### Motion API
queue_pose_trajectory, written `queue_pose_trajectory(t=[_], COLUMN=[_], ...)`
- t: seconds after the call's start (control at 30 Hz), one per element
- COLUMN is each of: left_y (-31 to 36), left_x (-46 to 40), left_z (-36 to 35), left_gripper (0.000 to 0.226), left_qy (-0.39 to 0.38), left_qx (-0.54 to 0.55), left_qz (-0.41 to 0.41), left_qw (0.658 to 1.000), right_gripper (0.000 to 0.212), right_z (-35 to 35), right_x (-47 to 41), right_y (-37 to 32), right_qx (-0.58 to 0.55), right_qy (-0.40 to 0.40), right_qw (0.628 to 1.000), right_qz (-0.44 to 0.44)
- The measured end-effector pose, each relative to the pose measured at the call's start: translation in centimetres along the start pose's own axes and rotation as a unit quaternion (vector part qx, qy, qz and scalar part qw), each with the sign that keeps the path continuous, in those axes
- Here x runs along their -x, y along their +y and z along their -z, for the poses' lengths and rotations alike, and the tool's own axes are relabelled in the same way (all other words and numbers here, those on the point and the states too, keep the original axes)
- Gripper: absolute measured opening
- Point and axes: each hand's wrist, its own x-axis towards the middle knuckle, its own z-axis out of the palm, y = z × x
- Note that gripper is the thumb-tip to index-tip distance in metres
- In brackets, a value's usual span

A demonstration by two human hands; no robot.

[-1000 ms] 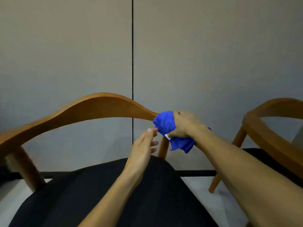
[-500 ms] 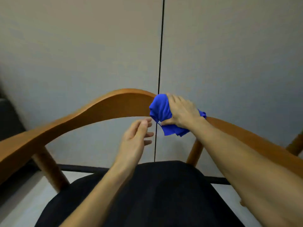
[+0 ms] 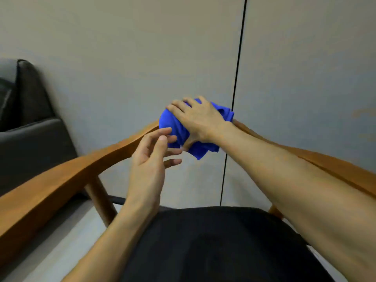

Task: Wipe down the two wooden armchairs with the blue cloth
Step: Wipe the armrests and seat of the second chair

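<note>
One blue cloth (image 3: 175,127) bunched, right hand (image 3: 200,121) pressing, armchair (image 3: 61,180) rail

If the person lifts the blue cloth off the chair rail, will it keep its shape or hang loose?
The blue cloth would probably hang loose: it is bunched under the right hand, and a corner already droops below the wooden backrest rail. It looks thin and creased, so likely light. Gripped like this it seems unlikely to slip, though the open left hand adds no hold.

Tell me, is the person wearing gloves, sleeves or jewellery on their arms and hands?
No. Both the left hand and right hand are bare, without gloves, rings or a watch. Both forearms are uncovered as far as the picture shows; no sleeve is visible.
</note>
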Motion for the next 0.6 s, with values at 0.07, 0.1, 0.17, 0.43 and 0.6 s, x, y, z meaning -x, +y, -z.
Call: queue_pose_trajectory(t=[0.07,0.1,0.17,0.43,0.6], left_y=[0.6,0.8,1.2,3.7,6.1], left_x=[0.0,0.1,0.2,3.0,6.1], left_z=[1.0,1.6,2.6,6.3,8.5], left_gripper=[0.022,0.021,0.020,0.018,0.018], left_qy=[0.016,0.024,0.048,0.165,0.202], left_qx=[0.006,0.006,0.013,0.037,0.010], left_qz=[-0.006,-0.009,-0.017,-0.037,-0.062], left_qw=[1.000,1.000,0.999,0.985,0.977], right_gripper=[0.123,0.121,0.118,0.101,0.093], right_z=[0.3,0.4,0.8,1.4,2.7], right_x=[-1.1,-1.4,-1.8,-3.4,-3.1], right_y=[-1.8,-2.5,-3.7,-11.9,-15.1], right_qx=[0.016,0.019,0.022,-0.064,-0.198], right_qy=[0.004,0.006,0.007,0.048,0.052], right_qw=[1.000,0.999,0.998,0.991,0.973], right_qz=[0.026,0.038,0.055,0.104,0.103])
